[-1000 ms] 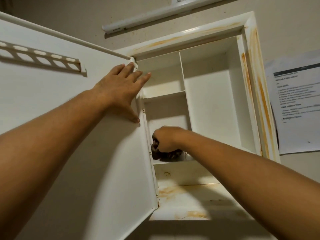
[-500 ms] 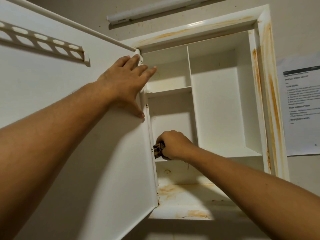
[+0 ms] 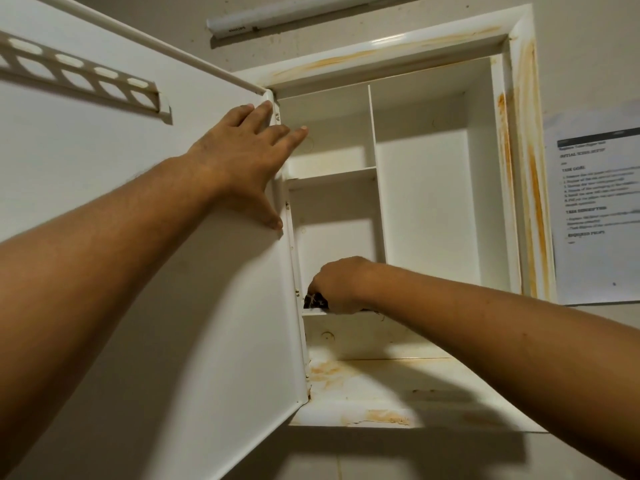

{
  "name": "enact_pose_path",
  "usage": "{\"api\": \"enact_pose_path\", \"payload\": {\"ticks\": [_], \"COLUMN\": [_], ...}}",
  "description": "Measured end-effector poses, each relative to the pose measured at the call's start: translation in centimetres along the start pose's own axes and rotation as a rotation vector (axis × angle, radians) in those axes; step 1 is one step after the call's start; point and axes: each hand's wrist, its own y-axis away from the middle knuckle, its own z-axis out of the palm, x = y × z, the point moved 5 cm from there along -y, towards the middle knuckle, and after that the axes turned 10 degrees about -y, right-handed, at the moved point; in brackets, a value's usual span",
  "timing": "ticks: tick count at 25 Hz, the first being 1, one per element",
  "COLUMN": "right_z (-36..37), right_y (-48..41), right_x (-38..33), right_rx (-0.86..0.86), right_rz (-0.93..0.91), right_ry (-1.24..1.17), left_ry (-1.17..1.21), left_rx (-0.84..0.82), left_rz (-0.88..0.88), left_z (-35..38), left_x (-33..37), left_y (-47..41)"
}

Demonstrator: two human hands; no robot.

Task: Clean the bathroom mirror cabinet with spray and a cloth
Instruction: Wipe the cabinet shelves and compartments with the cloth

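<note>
The white cabinet (image 3: 429,216) stands open on the wall, with rust-orange stains on its frame and bottom ledge. Its door (image 3: 138,271) swings out to the left. My left hand (image 3: 242,157) lies flat with straight fingers against the door's hinge edge. My right hand (image 3: 337,285) reaches into the lower left compartment and grips a dark checked cloth (image 3: 313,301) pressed onto the shelf by the left wall. Most of the cloth is hidden under the hand. No spray bottle is in view.
A slotted white rack (image 3: 86,77) is fixed high on the door's inner face. A tube light (image 3: 277,19) runs above the cabinet. A printed sheet (image 3: 599,202) hangs on the wall to the right. A vertical divider (image 3: 375,174) splits the cabinet interior.
My right hand has slid the cloth a little left along the shelf toward the hinge side. The left hand stays flat on the door; the view has shifted slightly.
</note>
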Motion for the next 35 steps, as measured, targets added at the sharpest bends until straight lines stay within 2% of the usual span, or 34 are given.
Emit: {"api": "enact_pose_path", "payload": {"ticks": [4,6,8,10,12,14,16,19,21,27,31,32,35], "right_z": [-0.8,-1.1,-1.8,-2.3,-1.7,-0.7,-0.8,-1.6,-1.9,-1.6,-2.0,-2.1,-2.2], "right_y": [2.3,2.2,1.5,1.0,0.9,0.3,0.4,2.1,3.0,2.8,3.2,3.0,3.1], "right_x": [0.5,0.0,-0.9,-1.0,-1.8,-2.6,-2.5,-0.5,-0.3,-1.3,-1.8,-2.1,-3.7], "right_rx": [-0.030,-0.032,0.066,0.228,0.353,0.297,0.205,0.058,-0.006,-0.097,-0.204,-0.158,0.152], "right_rz": [0.079,0.112,0.149,0.162,0.160,0.115,0.100,0.171,0.224,0.399,0.555,0.536,0.401], "right_ry": [0.329,0.365,0.209,-0.193,-0.416,-0.354,-0.162,0.161,0.289,0.235,-0.011,-0.055,-0.217], "left_ry": [0.031,0.035,0.031,0.022,-0.002,-0.010,0.015,0.018,0.034,0.051,0.046,0.056,0.068], "left_rx": [-0.025,-0.026,-0.035,-0.033,-0.015,0.000,-0.005,-0.010,-0.014,-0.034,-0.040,-0.039,-0.043], "left_rz": [-0.003,-0.008,-0.006,-0.006,-0.008,-0.006,-0.004,-0.010,-0.005,0.007,0.018,0.022,0.024], "left_z": [-0.1,-0.2,-0.3,-0.1,0.1,0.2,0.1,0.0,0.1,-0.4,-0.3,-0.2,-0.3], "left_x": [0.1,0.2,0.3,0.4,0.5,0.3,0.3,0.4,0.3,0.3,0.3,0.3,0.5], "left_y": [0.3,0.1,-0.1,-0.1,0.0,0.0,0.1,0.1,0.2,0.6,0.6,0.6,0.4]}}
